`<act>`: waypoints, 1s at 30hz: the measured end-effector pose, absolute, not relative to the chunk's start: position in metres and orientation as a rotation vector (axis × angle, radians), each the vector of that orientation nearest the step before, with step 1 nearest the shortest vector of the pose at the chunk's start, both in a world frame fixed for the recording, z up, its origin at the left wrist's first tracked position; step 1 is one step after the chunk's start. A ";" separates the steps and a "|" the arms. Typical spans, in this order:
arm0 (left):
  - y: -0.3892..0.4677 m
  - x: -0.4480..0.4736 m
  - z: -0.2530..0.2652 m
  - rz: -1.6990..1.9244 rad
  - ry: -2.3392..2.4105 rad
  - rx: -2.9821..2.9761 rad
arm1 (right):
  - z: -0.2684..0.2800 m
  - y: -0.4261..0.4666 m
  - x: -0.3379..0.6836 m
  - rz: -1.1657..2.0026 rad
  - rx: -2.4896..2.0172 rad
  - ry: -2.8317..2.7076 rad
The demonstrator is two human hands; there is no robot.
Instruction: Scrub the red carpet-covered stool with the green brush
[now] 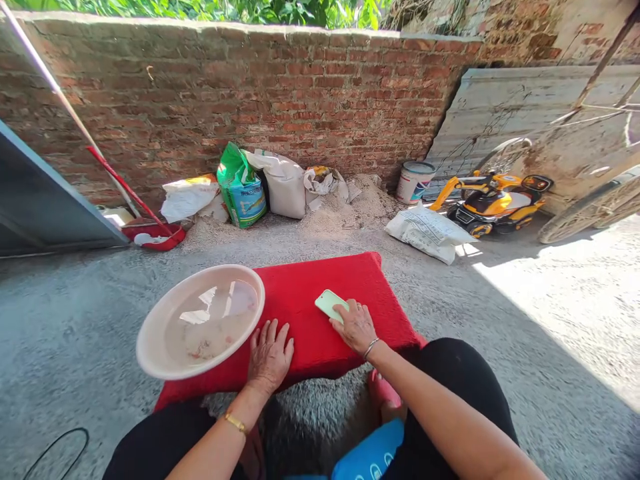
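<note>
A low table covered with a red cloth (300,287) stands in front of my knees. My right hand (357,325) grips the near end of a pale green phone (330,303), which lies on the cloth toward the right. Thumb and fingers cover part of it. My left hand (271,353) rests flat on the cloth near the front edge, fingers stretched out, holding nothing. Just left of it is a wide pinkish-white plastic basin (150,340), its left side jutting past the table. Cloudy water (210,327) fills it partway, with small reddish bits at the bottom.
Along the brick wall (300,93) sit a green bag (243,190), white sacks (283,183), a sand heap (345,213) and a bucket (416,181). A yellow toy excavator (500,200) stands at right behind a flat sack (430,230). A red dustpan (173,239) lies at left.
</note>
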State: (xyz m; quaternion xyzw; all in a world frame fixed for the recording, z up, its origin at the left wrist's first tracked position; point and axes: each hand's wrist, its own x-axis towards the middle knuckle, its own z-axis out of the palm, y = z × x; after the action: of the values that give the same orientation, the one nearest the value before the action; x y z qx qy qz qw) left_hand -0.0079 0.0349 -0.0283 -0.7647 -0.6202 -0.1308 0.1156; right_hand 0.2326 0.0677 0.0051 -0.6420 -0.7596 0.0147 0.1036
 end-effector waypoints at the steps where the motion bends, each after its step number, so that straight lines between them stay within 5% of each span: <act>1: 0.035 -0.008 -0.028 -0.384 -1.812 -2.244 | 0.006 0.069 0.241 0.024 -1.942 -2.221; 9: 0.034 -0.007 -0.028 -0.357 -1.797 -2.264 | 0.025 0.074 0.353 -0.104 -2.531 -1.812; 18: 0.039 0.007 -0.024 -0.397 -1.799 -2.333 | 0.014 0.069 0.283 -0.047 -2.015 -2.196; 30: 0.037 0.008 -0.021 -0.359 -1.738 -2.526 | 0.023 0.068 0.358 -0.024 -2.509 -1.735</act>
State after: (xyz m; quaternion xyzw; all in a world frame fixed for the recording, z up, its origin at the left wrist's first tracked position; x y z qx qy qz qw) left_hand 0.0080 0.0374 -0.0210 -0.8179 -0.5627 -0.1163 0.0274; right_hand 0.3584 0.0677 0.0233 -0.8215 -0.5683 -0.0077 0.0456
